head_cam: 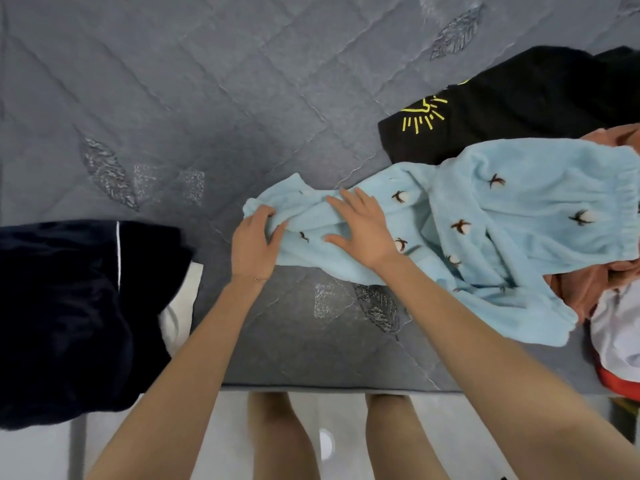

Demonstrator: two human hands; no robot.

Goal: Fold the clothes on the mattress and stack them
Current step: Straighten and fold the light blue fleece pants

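Folding now: light blue fleece pants [519,209], sprawled on the grey mattress [173,98], right of centre
Left hand [254,242]: fingers curled round a leg cuff
Right hand [363,230]: flat, fingers spread, pressing that leg
Feel: probably soft, light, floppy
Grab spot: cuffs and waistband, I'd say

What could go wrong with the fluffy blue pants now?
1. The light blue pants are bunched where the left hand grips the cuff and the right hand presses flat, so creases might get folded in.
2. Their far end lies over the pink garment; pulling could drag it along.
3. The navy garment hangs over the mattress edge and might slide off.
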